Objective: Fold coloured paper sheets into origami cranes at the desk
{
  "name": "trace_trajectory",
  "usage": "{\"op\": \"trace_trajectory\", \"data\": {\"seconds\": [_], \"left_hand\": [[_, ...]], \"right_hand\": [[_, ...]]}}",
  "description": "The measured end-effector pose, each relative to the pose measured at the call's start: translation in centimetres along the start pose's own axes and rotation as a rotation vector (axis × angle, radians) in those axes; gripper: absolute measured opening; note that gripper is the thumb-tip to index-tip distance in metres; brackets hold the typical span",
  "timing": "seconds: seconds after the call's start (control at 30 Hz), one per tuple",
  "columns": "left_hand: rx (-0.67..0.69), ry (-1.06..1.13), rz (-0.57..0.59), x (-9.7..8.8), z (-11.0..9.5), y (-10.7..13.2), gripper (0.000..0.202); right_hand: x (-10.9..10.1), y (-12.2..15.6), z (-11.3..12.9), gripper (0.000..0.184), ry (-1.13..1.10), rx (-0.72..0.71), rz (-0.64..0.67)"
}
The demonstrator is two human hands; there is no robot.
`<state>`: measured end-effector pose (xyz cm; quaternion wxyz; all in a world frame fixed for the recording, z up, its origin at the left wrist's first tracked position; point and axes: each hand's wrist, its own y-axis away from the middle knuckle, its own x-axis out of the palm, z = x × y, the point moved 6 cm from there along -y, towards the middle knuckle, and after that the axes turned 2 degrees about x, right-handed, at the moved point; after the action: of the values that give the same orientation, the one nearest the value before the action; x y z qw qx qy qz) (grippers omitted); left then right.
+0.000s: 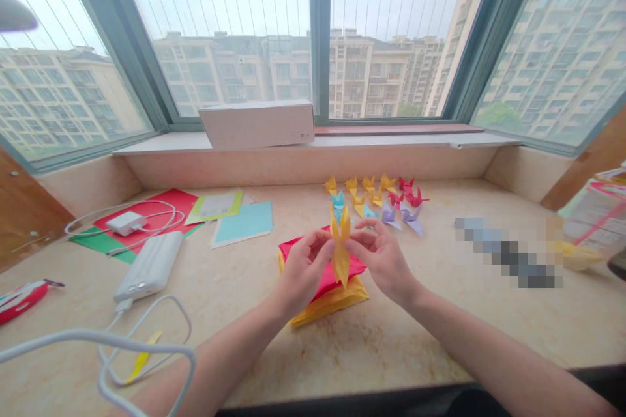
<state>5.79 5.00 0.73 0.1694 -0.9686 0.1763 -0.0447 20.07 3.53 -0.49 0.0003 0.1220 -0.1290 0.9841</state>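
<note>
A partly folded yellow origami crane (341, 254) stands upright between my hands, two narrow points up and a wider tip down. My left hand (309, 266) pinches its left side between thumb and fingers. On the other side, my right hand (381, 257) grips it with thumb and fingers. Below and behind them lies a stack of red paper (325, 283) over yellow paper (337, 305). Beyond my hands, several finished paper cranes stand in rows: yellow cranes (359, 184), red cranes (417, 197), purple cranes (411, 216) and blue cranes (337, 201).
At left are a white power bank (151, 264), a charger plug (126, 223), looping cables (98, 335), coloured sheets (243, 221) and a red cutter (27, 300). A white box (259, 125) rests on the window sill. At right are a blurred-out object (508, 253) and a plastic package (594, 215).
</note>
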Motion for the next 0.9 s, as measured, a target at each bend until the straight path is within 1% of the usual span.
{"op": "trace_trajectory", "data": {"seconds": [0.1, 0.17, 0.23, 0.3, 0.37, 0.43, 0.57, 0.63, 0.73, 0.8, 0.9], "left_hand": [[0.028, 0.025, -0.058, -0.1, 0.1, -0.1, 0.022], [0.058, 0.0, -0.086, -0.2, 0.2, -0.1, 0.021], [0.105, -0.095, -0.1, -0.3, 0.1, -0.1, 0.015], [0.153, -0.205, -0.098, -0.4, -0.1, 0.0, 0.011], [0.17, -0.265, -0.077, -0.3, -0.2, 0.1, 0.011], [0.157, -0.273, -0.049, -0.2, 0.0, 0.2, 0.012], [0.119, -0.242, -0.014, -0.1, 0.3, 0.3, 0.021], [0.114, -0.203, -0.019, -0.2, 0.5, 0.2, 0.022], [0.121, -0.147, -0.04, -0.3, 0.7, 0.0, 0.024], [0.12, -0.152, -0.048, -0.4, 0.9, 0.0, 0.024], [0.124, -0.183, -0.06, -0.3, 0.9, 0.0, 0.021]], "right_hand": [[-0.2, -0.1, 0.1, 0.036, 0.0, -0.051, -0.014], [-0.3, 0.0, 0.0, 0.029, 0.099, -0.098, -0.041], [-0.3, 0.0, -0.1, 0.022, 0.219, -0.124, -0.046], [-0.2, 0.0, -0.3, 0.023, 0.296, -0.135, -0.029], [-0.2, 0.1, -0.4, 0.025, 0.33, -0.149, -0.021], [-0.3, 0.2, -0.3, 0.024, 0.366, -0.167, -0.027], [-0.2, 0.5, 0.2, 0.022, 0.466, -0.217, -0.016], [-0.3, 0.5, 0.4, 0.02, 0.447, -0.244, -0.024], [-0.5, 0.5, 0.7, 0.017, 0.346, -0.278, -0.057], [-0.5, 0.5, 0.6, 0.016, 0.306, -0.294, -0.068], [-0.3, 0.7, 0.5, 0.016, 0.31, -0.305, -0.072]]}}
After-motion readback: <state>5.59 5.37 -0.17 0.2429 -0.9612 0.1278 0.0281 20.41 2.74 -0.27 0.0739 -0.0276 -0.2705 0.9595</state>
